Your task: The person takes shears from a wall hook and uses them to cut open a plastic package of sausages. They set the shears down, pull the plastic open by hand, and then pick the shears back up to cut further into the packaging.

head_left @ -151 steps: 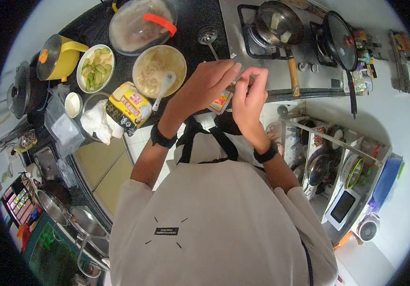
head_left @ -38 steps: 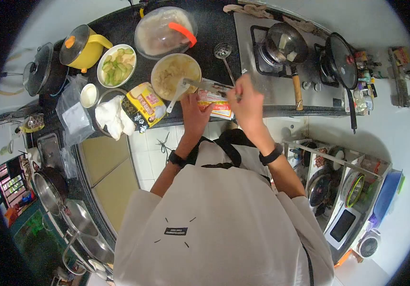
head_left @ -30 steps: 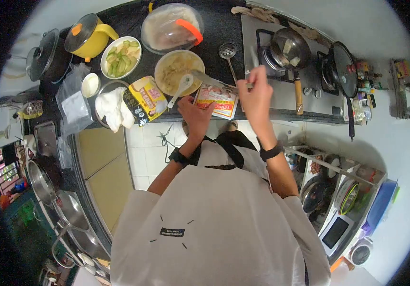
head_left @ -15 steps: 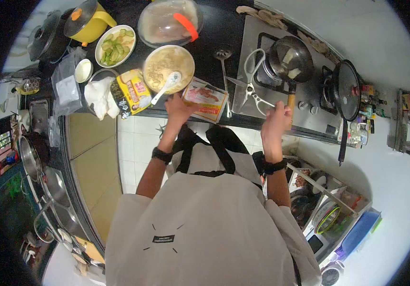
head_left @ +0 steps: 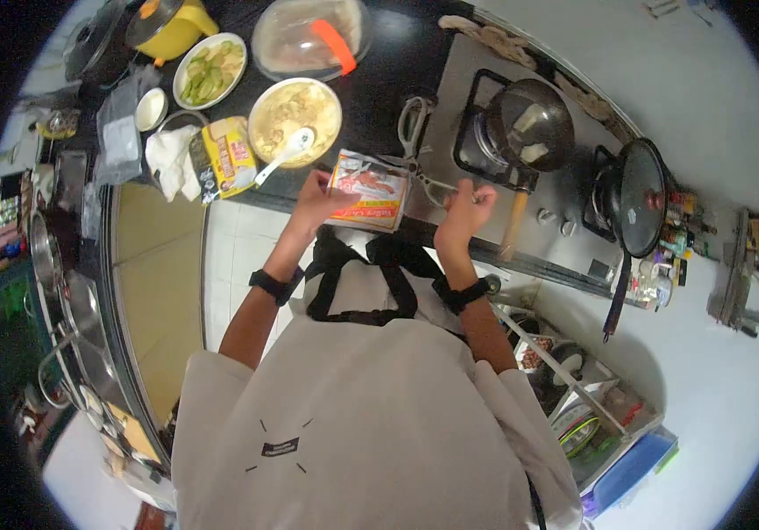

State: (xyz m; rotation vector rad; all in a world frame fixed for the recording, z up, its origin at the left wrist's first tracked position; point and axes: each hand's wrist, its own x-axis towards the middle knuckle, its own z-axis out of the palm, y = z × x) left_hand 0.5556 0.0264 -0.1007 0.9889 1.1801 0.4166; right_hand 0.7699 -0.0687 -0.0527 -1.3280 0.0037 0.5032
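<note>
My left hand (head_left: pixel 316 205) is closed on the near left edge of a flat printed packet (head_left: pixel 369 190) with a red, white and yellow front, its thumb over the print. My right hand (head_left: pixel 466 212) grips the lower handle of metal kitchen scissors (head_left: pixel 411 164). The scissors' handles stand wide apart, and the blades lie at the packet's upper right edge, partly hidden. Just left of the packet is a bowl of pale batter-like food (head_left: pixel 284 113) with a white spoon (head_left: pixel 289 152) in it.
A frying pan (head_left: pixel 534 124) with two pale pieces sits on the stove (head_left: pixel 450 115); its wooden handle points toward me. Farther right is a lidded pan (head_left: pixel 642 190). On the left counter are a yellow packet (head_left: pixel 223 159), sliced green vegetables (head_left: pixel 211 75) and a yellow pot (head_left: pixel 172 31).
My left hand has lifted the packet from the counter edge. My right hand has brought the scissors left, from over the stove to the packet's edge. The view has shifted slightly.
</note>
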